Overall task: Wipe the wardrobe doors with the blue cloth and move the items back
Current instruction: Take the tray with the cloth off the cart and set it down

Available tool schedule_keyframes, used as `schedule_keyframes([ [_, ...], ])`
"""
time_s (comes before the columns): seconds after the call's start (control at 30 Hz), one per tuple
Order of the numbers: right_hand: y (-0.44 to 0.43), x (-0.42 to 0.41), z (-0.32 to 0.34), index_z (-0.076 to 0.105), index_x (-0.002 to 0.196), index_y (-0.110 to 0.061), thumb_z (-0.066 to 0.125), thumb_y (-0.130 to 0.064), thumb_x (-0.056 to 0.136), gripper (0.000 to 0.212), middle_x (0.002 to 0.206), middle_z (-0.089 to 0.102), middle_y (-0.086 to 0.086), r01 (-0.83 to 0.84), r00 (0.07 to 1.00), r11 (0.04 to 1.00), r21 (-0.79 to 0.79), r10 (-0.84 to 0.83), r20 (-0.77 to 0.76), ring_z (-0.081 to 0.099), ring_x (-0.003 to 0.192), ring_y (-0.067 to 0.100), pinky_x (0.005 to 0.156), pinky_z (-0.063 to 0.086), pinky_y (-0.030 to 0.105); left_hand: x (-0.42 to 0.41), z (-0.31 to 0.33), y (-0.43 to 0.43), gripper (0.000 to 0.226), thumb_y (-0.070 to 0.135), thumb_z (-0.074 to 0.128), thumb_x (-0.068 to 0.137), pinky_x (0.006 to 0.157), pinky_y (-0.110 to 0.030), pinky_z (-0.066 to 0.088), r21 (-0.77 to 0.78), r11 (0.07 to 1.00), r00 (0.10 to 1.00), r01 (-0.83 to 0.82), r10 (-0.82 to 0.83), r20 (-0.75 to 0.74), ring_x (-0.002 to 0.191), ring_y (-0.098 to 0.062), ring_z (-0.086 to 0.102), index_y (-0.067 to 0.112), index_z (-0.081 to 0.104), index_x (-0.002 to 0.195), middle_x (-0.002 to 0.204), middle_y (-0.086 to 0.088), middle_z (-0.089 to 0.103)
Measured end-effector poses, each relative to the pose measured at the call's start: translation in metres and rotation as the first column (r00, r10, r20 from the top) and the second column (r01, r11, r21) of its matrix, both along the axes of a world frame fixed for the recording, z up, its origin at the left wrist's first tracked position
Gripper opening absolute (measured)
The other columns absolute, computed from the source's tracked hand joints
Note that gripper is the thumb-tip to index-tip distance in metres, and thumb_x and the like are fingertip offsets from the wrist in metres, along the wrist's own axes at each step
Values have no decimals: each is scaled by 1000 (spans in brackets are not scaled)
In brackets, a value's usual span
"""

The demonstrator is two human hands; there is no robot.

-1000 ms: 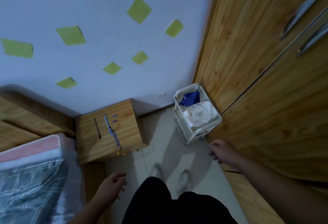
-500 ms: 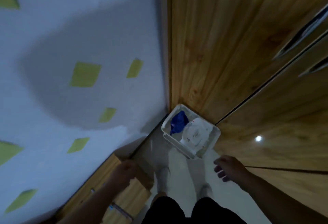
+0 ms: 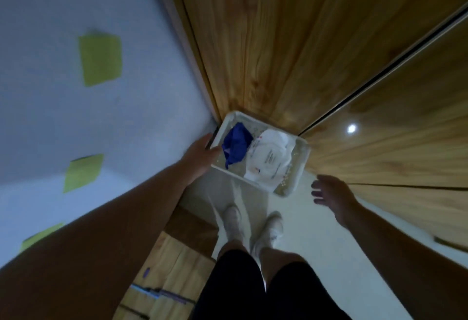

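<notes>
A crumpled blue cloth (image 3: 236,146) lies in the top tray of a white plastic cart (image 3: 300,165), beside a white wipes pack (image 3: 269,158). The cart stands on the floor in the corner, against the wooden wardrobe doors (image 3: 316,48). My left hand (image 3: 201,153) is stretched out to the cart's left rim, fingers right next to the cloth; whether they touch it is unclear. My right hand (image 3: 330,194) hovers with spread fingers to the right of the cart, close to the lower wardrobe door, holding nothing.
A wooden bedside table (image 3: 174,264) with pens on top stands at the lower left, under my left arm. Green sticky notes (image 3: 100,60) dot the white wall. My feet in white shoes (image 3: 253,223) stand on the pale tiled floor just before the cart.
I have stepped closer to the cart and the view tilted down. My left hand rose from beside the bedside table to the cart's rim by the cloth. The right hand spread its fingers.
</notes>
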State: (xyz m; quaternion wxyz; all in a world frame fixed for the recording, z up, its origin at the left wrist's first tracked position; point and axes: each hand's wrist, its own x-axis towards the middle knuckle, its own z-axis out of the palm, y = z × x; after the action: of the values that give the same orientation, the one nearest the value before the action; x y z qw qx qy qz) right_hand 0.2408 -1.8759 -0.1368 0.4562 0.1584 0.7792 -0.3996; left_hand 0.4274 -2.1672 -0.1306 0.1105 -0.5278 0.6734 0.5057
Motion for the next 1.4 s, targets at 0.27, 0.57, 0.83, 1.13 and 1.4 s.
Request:
schedule_keyframes([
  [0.27, -20, -6, -69, 64, 125, -7, 58, -13, 99, 28, 97, 74, 10, -52, 993, 994, -101, 62, 97, 71, 85, 25, 77, 57, 34, -30, -52, -10, 43, 27, 50, 101, 79, -24, 43, -94, 995, 995, 42, -33, 90, 99, -21, 58, 28, 59, 143, 135, -8, 65],
  [0.57, -10, -4, -33, 61, 126, 0, 53, -9, 102, 28, 115, 70, 21, -102, 989, 992, -75, 109, 99, 69, 104, 36, 100, 54, 47, -15, -19, 7, 39, 32, 56, 100, 86, -33, 47, -30, 999, 985, 13, -8, 172, 101, -22, 58, 24, 63, 137, 123, -2, 63],
  [0.83, 68, 25, 78, 70, 103, 3, 58, -4, 97, 15, 95, 77, 23, 57, 993, 994, -95, -47, 106, 75, 90, 36, 84, 61, 44, 12, 88, 63, 23, 28, 58, 103, 100, -49, 57, 108, 993, 989, 46, -60, 136, 98, -26, 73, 19, 64, 123, 101, -4, 75],
  [1.13, 171, 64, 112, 75, 90, -2, 56, 1, 95, 20, 88, 78, 21, 274, 961, 962, -8, -274, 38, 75, 88, 37, 83, 62, 46, -17, 137, 121, 16, 20, 58, 105, 94, -47, 60, 282, 924, 965, 257, -263, -18, 100, -30, 74, 17, 62, 120, 106, -14, 75],
  [1.4, 282, 122, 127, 74, 93, -9, 58, -3, 95, 17, 84, 80, 12, 543, 839, 840, 1, -542, -48, 78, 81, 30, 82, 63, 47, -81, 136, 204, 8, 19, 63, 102, 88, -47, 61, 303, 795, 845, 525, -528, -80, 97, -29, 73, 23, 66, 108, 104, -13, 75],
])
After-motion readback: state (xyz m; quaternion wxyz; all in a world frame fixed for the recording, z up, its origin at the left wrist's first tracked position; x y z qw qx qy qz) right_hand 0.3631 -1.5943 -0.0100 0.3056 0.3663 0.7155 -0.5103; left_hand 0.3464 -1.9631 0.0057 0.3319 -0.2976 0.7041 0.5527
